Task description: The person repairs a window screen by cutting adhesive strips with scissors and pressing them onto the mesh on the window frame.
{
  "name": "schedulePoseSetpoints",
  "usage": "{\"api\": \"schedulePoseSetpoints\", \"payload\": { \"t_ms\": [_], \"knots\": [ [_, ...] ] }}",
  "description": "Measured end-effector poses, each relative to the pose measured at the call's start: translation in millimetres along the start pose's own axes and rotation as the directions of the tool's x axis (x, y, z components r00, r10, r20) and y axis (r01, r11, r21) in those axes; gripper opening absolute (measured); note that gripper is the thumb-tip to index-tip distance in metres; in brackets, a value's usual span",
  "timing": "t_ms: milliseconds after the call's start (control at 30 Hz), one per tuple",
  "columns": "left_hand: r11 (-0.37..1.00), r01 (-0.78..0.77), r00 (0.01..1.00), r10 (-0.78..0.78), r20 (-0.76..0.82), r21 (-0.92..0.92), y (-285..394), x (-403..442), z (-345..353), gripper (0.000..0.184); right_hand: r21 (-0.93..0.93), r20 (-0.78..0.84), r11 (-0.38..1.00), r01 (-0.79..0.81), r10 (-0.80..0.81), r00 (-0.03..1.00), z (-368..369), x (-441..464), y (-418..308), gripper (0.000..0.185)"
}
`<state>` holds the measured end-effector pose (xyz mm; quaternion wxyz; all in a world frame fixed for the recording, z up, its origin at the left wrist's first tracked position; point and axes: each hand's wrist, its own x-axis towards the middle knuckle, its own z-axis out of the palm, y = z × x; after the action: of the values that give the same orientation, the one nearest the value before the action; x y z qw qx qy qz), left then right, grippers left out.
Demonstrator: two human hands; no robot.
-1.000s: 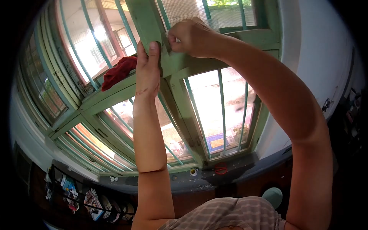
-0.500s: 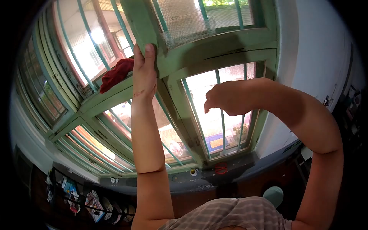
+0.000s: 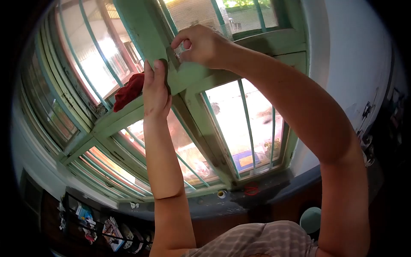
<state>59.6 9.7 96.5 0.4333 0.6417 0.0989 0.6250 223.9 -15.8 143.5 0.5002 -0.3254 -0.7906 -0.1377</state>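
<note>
My left hand is raised against the green wooden window post, two fingertips pointing up. A crumpled red cloth sticks out from its left side, over the middle rail; the other fingers, hidden behind, appear to grip it. Higher and to the right, my right hand is at the inner edge of the upper casement, beside the mesh screen. Its fingers are curled together. Whatever may be between them is too small or hidden to make out.
Green vertical bars cross the window panes. On the dark ledge below are a small round container and a red looped item. A pale green bucket stands lower right. A rack with papers is at lower left.
My right hand has moved up and left, from in front of the lower right pane to the upper casement edge. My left hand and the red cloth stay at the post. The view has shifted slightly.
</note>
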Motion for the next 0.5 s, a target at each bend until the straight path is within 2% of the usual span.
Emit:
{"api": "schedulePoseSetpoints", "payload": {
  "t_ms": [100,200,300,400,500],
  "knots": [
    [0.999,0.025,1.0,-0.025,0.0,-0.045,2,-2,0,0.05,-0.016,-0.01,0.998,-0.06,0.06,0.998,8,1,1,0.027],
    [1.0,-0.012,1.0,0.012,0.019,-0.017,0,-1,-2,0.05,-0.093,-0.06,0.995,-0.04,0.035,0.998,13,3,0,0.025],
    [0.998,-0.021,0.999,0.023,0.034,-0.064,-3,0,-2,0.05,-0.073,0.075,0.992,-0.104,0.109,0.991,6,9,-3,0.019],
    [0.999,-0.018,1.0,0.019,0.014,-0.044,-1,-1,-1,0.049,-0.156,0.108,0.988,-0.016,0.033,0.994,3,13,-3,0.016],
    [1.0,-0.016,1.0,0.016,0.011,-0.025,-1,0,-2,0.049,-0.168,0.017,0.986,0.025,-0.022,1.0,12,13,2,0.012]
  ]
}}
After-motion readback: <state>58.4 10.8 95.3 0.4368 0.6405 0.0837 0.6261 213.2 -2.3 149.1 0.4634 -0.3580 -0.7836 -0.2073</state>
